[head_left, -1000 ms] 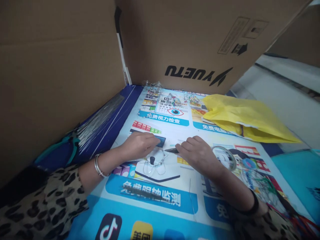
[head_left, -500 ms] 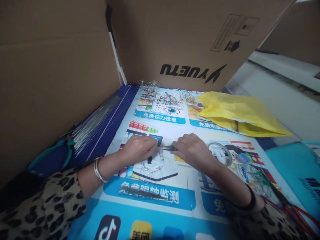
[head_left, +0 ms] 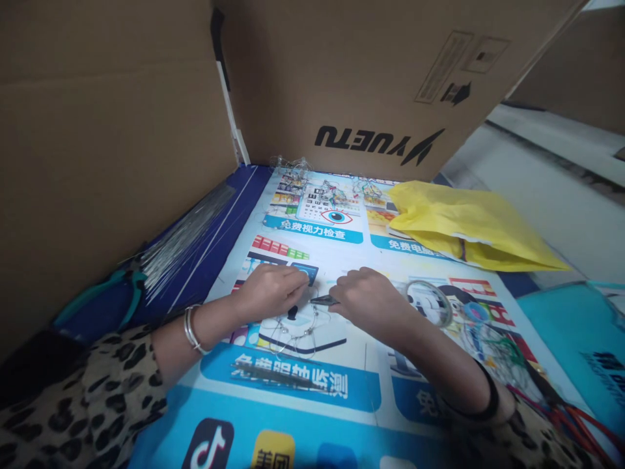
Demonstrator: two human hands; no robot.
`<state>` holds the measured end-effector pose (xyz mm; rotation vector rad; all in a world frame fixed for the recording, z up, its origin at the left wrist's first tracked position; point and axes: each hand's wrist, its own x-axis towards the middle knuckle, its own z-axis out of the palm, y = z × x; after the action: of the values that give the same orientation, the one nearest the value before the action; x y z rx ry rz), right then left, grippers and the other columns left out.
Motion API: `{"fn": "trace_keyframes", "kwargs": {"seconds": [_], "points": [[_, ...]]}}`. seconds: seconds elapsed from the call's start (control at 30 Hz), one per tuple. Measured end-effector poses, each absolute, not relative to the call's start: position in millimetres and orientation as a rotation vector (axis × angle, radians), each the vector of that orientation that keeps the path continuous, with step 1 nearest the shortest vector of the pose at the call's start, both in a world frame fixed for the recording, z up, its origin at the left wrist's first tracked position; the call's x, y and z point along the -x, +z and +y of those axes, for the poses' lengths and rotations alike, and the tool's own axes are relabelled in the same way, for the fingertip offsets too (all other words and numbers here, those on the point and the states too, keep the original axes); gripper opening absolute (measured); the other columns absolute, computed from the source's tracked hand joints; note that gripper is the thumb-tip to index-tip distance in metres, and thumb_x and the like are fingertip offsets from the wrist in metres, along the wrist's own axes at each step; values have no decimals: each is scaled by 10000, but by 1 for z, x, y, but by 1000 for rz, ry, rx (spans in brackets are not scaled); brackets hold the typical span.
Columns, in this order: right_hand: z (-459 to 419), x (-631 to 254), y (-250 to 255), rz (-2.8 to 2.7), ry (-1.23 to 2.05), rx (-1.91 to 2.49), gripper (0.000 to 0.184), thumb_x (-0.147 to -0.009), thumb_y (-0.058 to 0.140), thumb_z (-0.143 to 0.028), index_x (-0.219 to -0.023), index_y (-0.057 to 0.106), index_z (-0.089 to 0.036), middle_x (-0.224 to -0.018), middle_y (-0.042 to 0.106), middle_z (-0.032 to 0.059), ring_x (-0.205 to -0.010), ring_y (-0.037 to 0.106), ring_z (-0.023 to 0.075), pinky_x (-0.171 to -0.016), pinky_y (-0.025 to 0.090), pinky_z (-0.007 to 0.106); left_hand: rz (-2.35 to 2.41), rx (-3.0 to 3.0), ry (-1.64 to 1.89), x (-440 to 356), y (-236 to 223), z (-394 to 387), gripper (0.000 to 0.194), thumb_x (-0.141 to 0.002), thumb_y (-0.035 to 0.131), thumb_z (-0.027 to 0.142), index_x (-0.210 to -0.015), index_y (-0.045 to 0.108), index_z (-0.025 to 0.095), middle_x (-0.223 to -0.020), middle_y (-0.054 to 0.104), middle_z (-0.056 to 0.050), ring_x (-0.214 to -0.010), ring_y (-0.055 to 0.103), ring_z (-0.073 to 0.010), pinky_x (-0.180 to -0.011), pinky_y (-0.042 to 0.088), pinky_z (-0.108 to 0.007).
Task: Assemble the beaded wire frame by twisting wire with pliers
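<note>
Head view: right fingers (head_left: 344, 294) clench pliers (head_left: 323, 300), long axis crosswise, tip leftward; left fingers (head_left: 297, 280) pinch beaded strand (head_left: 309, 331).

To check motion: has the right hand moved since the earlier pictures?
Yes: the right hand moved slightly left and down in view, judged against the printed eye.

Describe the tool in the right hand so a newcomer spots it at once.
Find the cardboard with upside-down YUETU lettering, then the printed sheet below. There the right hand grips the tool, tip toward the left hand. Dark and tapered, it differs from the thin, pale beaded strand nearby.
</note>
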<state>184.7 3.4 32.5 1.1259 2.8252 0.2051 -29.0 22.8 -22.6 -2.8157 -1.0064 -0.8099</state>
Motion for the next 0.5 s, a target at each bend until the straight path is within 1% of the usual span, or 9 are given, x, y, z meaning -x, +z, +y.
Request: {"fn": "trace_keyframes", "kwargs": {"seconds": [0.13,0.3,0.4,0.5], "points": [[6,-177,34,2826,242,-1132,189,-785,637,-356,-710,610,-184,-713,656,24,-684,564,177,-601,273,288,-1018,2828,-814,28,-23,23,177,-819,443,144,-696,565,183,-601,580,16,-564,530,-107,-517,349,-215],[17,-170,33,2819,300,-1148,170,-783,638,-333,-709,621,-181,-711,653,37,-695,572,191,-602,287,299,-1092,2754,-819,29,-24,26,160,-808,459,160,-732,598,185,-605,600,12,-553,537,-113,-507,345,-223],[22,-172,40,2775,297,-1194,186,-774,643,-359,-714,632,-184,-722,656,36,-701,579,190,-600,294,296,-1179,2659,-851,30,-24,30,177,-802,455,158,-708,603,181,-571,586,17,-508,509,-108,-494,328,-225],[23,-175,47,2717,278,-1240,208,-782,626,-389,-722,641,-190,-736,665,32,-698,587,184,-580,289,288,-1202,2628,-872,30,-24,33,162,-792,463,160,-706,600,176,-588,595,18,-509,504,-104,-491,319,-224]]}}
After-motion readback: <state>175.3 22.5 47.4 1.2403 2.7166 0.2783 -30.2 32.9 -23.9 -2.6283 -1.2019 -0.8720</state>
